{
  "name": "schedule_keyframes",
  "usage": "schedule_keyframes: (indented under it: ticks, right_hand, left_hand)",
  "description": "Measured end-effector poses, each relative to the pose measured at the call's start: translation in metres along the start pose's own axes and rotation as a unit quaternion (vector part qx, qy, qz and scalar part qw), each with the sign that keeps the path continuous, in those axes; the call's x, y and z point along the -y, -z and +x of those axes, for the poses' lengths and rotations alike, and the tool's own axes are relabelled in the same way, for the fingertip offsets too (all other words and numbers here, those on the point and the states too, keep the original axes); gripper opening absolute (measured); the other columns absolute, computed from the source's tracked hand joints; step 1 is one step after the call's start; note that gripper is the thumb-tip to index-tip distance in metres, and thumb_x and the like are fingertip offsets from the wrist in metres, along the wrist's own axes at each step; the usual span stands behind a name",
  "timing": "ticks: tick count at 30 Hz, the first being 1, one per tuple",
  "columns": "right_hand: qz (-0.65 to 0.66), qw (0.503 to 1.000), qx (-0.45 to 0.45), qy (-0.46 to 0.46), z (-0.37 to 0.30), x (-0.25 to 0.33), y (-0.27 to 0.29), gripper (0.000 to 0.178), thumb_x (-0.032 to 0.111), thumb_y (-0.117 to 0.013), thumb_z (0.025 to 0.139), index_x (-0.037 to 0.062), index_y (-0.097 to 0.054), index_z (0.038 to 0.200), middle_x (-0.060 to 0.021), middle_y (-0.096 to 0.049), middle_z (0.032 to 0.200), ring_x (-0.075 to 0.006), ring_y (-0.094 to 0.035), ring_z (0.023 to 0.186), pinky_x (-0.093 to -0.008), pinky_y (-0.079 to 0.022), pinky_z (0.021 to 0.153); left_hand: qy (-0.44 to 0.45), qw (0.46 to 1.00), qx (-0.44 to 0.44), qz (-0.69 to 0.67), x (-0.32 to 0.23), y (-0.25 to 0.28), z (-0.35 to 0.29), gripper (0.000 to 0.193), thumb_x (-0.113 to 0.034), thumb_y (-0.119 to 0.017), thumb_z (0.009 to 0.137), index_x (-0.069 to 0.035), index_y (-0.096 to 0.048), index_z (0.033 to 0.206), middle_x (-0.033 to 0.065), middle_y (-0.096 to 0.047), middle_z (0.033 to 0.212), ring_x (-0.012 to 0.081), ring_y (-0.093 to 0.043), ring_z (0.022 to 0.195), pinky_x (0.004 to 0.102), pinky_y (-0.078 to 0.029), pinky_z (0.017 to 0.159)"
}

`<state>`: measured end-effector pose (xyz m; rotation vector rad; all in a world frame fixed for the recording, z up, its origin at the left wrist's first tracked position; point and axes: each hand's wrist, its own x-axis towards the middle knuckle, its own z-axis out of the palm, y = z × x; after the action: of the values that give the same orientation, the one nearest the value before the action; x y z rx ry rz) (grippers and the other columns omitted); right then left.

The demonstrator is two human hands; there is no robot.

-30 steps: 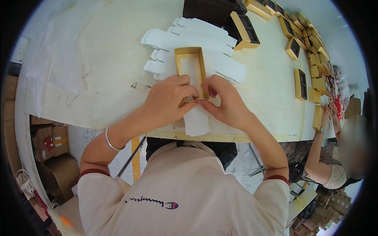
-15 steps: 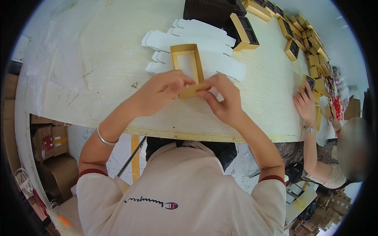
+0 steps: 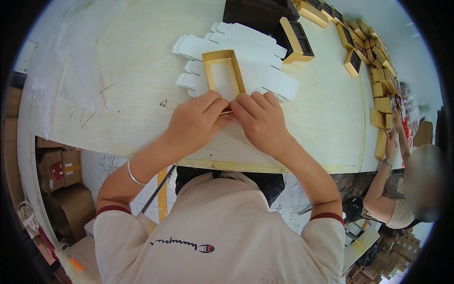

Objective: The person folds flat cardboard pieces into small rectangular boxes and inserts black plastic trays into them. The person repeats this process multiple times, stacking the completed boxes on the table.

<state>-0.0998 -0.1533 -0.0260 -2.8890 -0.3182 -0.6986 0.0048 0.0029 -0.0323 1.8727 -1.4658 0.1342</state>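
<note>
A gold cardboard box [image 3: 239, 75] with a pale inside lies in front of me, its far end resting on flat white box blanks [image 3: 283, 85]. Its near end is pinched by both hands. My left hand [image 3: 195, 119] grips the near edge at the left corner, fingers curled over it. Right beside it, my right hand [image 3: 260, 119] closes on the same edge, with its knuckles up. Most of the near wall is hidden under my fingers; only a thin gold edge shows between them.
Beyond the blanks stand a dark stack [image 3: 257, 13] and a gold box with a black insert [image 3: 295, 40]. Many gold boxes [image 3: 378, 59] crowd the right side, where a co-worker's hand [image 3: 390, 144] is busy. Clear plastic sheeting [image 3: 78, 66] lies at left.
My hands have come closer together, and their fingers now fold down over the box's near end, whose flap showed before. The co-worker's hand has drawn back from the gold boxes toward their body.
</note>
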Motion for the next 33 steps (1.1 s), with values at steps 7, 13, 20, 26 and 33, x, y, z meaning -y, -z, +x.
schedule_keyframes:
  ticks: [7, 13, 20, 26, 33]
  right_hand:
    - [0.157, 0.966, 0.192, -0.079, 0.023, -0.009, 0.014, 0.008, -0.002, -0.061, 0.072, 0.0050, -0.061, 0.076, -0.0069, -0.057, 0.080, -0.0235, -0.057, 0.081, -0.0324, -0.039, 0.071]
    - [0.152, 0.967, 0.204, 0.030, 0.024, -0.021, 0.057, 0.009, -0.005, -0.058, 0.070, 0.0028, -0.061, 0.075, -0.0090, -0.058, 0.081, -0.0258, -0.057, 0.084, -0.0348, -0.042, 0.082]
    - [0.277, 0.960, 0.025, -0.044, 0.051, -0.087, 0.071, 0.042, -0.010, -0.050, 0.070, 0.0018, -0.063, 0.107, -0.0130, -0.063, 0.116, -0.0271, -0.054, 0.118, -0.0395, -0.038, 0.104]
    - [-0.134, 0.989, -0.055, -0.034, 0.106, -0.177, 0.039, 0.018, 0.016, -0.067, 0.083, 0.0042, -0.069, 0.097, -0.0097, -0.065, 0.099, -0.0280, -0.058, 0.097, -0.0383, -0.047, 0.083]
    - [-0.157, 0.987, -0.014, -0.037, 0.117, -0.187, 0.050, 0.013, 0.016, -0.073, 0.075, 0.0054, -0.069, 0.081, -0.0081, -0.067, 0.085, -0.0270, -0.058, 0.090, -0.0405, -0.046, 0.078]
  left_hand:
    - [0.115, 0.973, 0.199, -0.025, -0.001, 0.018, 0.016, 0.021, -0.009, -0.070, 0.078, -0.004, -0.064, 0.097, 0.0094, -0.059, 0.088, 0.0279, -0.058, 0.073, 0.0359, -0.047, 0.064]
    - [-0.011, 0.991, 0.127, 0.026, 0.002, 0.071, 0.046, 0.069, -0.017, -0.081, 0.062, -0.010, -0.055, 0.126, 0.0105, -0.048, 0.132, 0.0311, -0.050, 0.111, 0.0400, -0.042, 0.093]
    - [0.030, 0.966, 0.255, 0.019, 0.046, 0.051, 0.070, 0.082, -0.021, -0.083, 0.063, -0.009, -0.045, 0.134, 0.0143, -0.045, 0.135, 0.0336, -0.039, 0.126, 0.0398, -0.029, 0.110]
    - [0.037, 0.991, 0.124, 0.011, 0.056, 0.010, 0.048, 0.072, -0.033, -0.078, 0.073, -0.008, -0.044, 0.132, 0.0194, -0.049, 0.125, 0.0364, -0.042, 0.123, 0.0488, -0.023, 0.111]
    - [0.081, 0.980, 0.115, 0.142, 0.017, 0.004, 0.028, 0.074, -0.036, -0.074, 0.075, -0.006, -0.042, 0.134, 0.0190, -0.048, 0.127, 0.0362, -0.039, 0.126, 0.0532, -0.018, 0.112]
